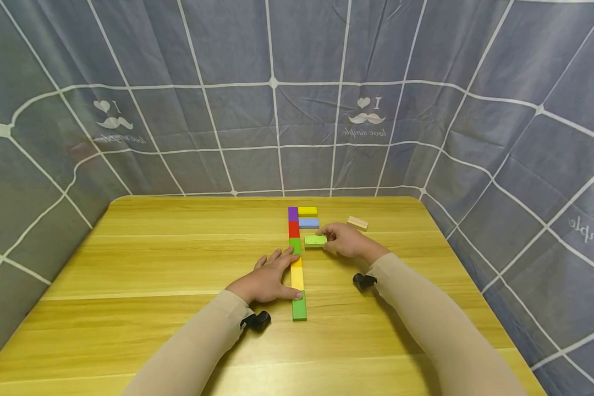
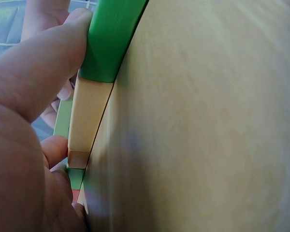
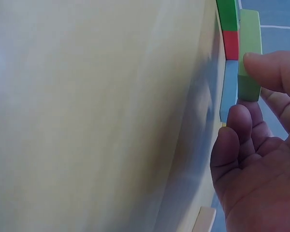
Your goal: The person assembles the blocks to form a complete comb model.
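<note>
A column of coloured blocks runs lengthwise down the table: purple (image 1: 293, 214), red (image 1: 293, 229), green (image 1: 295, 242), orange (image 1: 298, 263), yellow (image 1: 297, 279) and a nearer green block (image 1: 299, 310). My left hand (image 1: 269, 279) rests along its left side, fingers spread, the thumb on the joint between the yellow and nearer green blocks. With thumb and fingers, my right hand (image 1: 347, 241) pinches the right end of a light green block (image 1: 314, 241), just right of the column. Beyond it, a blue block (image 1: 309, 223) and a yellow crosswise block (image 1: 307, 211) stick out rightward from the column.
Plain wooden pieces (image 1: 357, 223) lie at the back right, beyond my right hand. The wooden table (image 1: 178, 247) ends at a grey checked curtain (image 1: 242, 115) behind and on both sides.
</note>
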A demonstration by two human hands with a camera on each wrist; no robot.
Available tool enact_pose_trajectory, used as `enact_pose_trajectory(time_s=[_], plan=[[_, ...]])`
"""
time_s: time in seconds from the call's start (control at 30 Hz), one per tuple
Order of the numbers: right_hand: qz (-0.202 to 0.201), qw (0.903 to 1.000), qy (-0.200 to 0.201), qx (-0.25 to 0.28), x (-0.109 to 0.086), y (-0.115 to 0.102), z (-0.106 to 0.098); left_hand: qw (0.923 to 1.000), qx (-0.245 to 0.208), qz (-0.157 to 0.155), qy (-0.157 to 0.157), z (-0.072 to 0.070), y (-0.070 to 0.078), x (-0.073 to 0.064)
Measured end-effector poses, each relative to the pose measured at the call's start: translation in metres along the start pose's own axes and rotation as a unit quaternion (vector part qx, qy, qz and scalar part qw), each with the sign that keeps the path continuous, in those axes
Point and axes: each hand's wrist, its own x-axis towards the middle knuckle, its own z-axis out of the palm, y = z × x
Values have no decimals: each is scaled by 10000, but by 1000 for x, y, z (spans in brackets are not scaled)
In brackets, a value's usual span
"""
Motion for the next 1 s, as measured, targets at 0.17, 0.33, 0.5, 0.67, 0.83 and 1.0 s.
enact_pose_trajectory(time_s=[0.17,0.33,0.5,0.67,0.83,1.0], plan=[[159,9999,-31,-19,8,-3,0,10000,-5,12,13,0,0,0],[168,9998,-76,-102,16,-5,1,10000,14,19,1,0,-1,0],[155,9997,-82,-196,21,-5,1,10000,15,15,6,0,-1,0],[251,9993,-121,-243,23,-5,2,10000,-4,12,-2,0,-1,0],[240,9992,-136,-299,25,-4,3,10000,1,25,-15,-1,-1,-1],[219,9987,-140,-430,26,-4,4,10000,20,24,-53,-1,0,-2]])
